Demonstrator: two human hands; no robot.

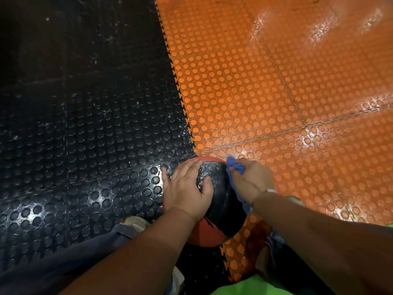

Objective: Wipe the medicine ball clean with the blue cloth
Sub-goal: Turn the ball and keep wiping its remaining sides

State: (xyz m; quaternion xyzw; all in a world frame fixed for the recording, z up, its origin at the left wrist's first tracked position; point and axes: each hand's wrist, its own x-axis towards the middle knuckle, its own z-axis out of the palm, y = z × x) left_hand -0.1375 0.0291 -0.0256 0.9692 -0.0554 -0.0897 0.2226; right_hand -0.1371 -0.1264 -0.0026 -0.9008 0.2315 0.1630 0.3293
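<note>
A black and red medicine ball (221, 211) rests on the floor where the black and orange mats meet, close in front of me. My left hand (187, 186) lies spread over its upper left side, fingers straight and pressing on it. My right hand (251, 179) grips a bunched blue cloth (235, 167) against the ball's right side. More of the cloth hangs below my wrist. White specks show on the ball's black panel between my hands.
Black studded floor mat (85, 135) covers the left; orange studded mat (276, 92) covers the right, joined by a toothed seam. My knees, dark trousers and a light shoe (136, 223) sit at the bottom, beside a green garment edge.
</note>
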